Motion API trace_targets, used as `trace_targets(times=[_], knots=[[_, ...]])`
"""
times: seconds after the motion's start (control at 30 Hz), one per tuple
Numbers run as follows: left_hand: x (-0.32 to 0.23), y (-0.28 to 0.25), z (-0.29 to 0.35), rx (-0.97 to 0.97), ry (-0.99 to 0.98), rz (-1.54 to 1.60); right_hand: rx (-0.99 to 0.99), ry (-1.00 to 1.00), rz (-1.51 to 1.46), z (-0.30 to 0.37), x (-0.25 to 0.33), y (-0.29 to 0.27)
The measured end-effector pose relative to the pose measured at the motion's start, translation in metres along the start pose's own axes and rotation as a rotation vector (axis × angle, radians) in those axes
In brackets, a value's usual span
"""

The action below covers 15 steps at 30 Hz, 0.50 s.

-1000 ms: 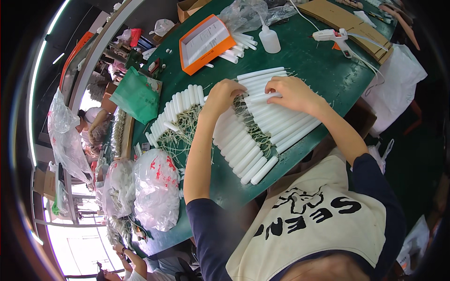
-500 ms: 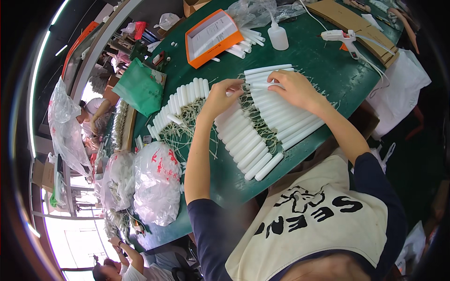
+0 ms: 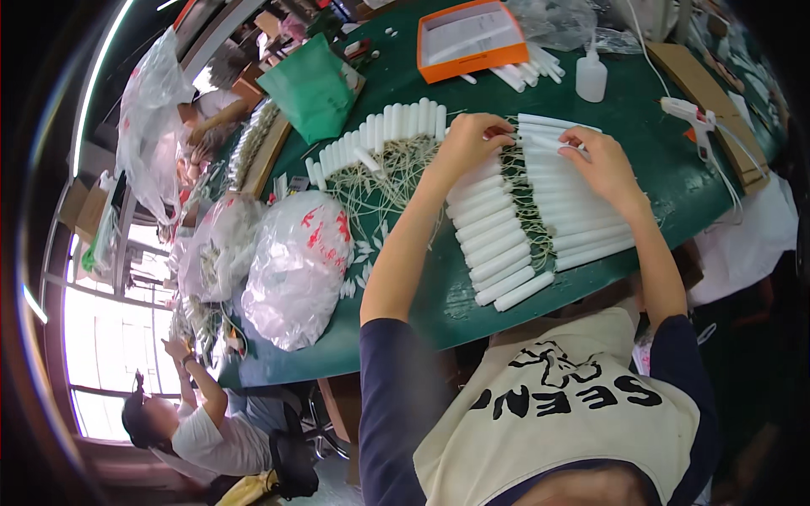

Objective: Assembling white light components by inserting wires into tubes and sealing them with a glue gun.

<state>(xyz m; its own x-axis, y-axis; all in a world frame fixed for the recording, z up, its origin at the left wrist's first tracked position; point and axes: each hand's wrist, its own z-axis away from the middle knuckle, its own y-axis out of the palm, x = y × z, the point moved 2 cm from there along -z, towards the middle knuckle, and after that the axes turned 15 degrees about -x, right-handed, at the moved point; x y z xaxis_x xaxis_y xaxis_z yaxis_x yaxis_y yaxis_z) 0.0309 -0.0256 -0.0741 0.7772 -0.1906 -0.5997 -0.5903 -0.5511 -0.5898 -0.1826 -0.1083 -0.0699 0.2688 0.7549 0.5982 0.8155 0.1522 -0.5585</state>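
Note:
Two rows of white tubes lie side by side on the green table, a left row [image 3: 494, 223] and a right row [image 3: 574, 198], with thin pale wires [image 3: 527, 198] bunched between them. My left hand [image 3: 474, 142] is at the far end of the left row, fingertips pinched together by the wires; what they hold is too small to make out. Across the wires, my right hand [image 3: 603, 164] has its thumb and fingers closed on a white tube [image 3: 553, 143] near the far end of the right row. Another group of white tubes [image 3: 384, 131] with tangled wires lies farther left.
An orange box [image 3: 468, 63], loose white tubes [image 3: 531, 69] and a white squeeze bottle [image 3: 591, 78] stand at the back. A glue gun [image 3: 700, 126] lies by cardboard [image 3: 726, 105] at right. Filled plastic bags [image 3: 295, 278] and a green bag [image 3: 312, 88] sit left; another person [image 3: 219, 422] sits lower left.
The view has swung, so the table and both hands appear farther right. Both hands stay at the far ends of the tube rows, in nearly the same pose.

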Motion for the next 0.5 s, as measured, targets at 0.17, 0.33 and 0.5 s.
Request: trace_targets(times=[0.17,0.33,0.5], knots=[[0.007,-0.003,0.001,0.026,-0.021,0.020,0.073,0.098,-0.033,-0.004,0.000,0.008],[0.004,-0.002,0.001,-0.015,0.001,-0.001,0.092,0.119,-0.027,-0.005,0.004,0.008],[0.001,-0.003,0.005,-0.063,0.037,-0.065,0.009,-0.032,-0.039,-0.002,0.010,0.010]])
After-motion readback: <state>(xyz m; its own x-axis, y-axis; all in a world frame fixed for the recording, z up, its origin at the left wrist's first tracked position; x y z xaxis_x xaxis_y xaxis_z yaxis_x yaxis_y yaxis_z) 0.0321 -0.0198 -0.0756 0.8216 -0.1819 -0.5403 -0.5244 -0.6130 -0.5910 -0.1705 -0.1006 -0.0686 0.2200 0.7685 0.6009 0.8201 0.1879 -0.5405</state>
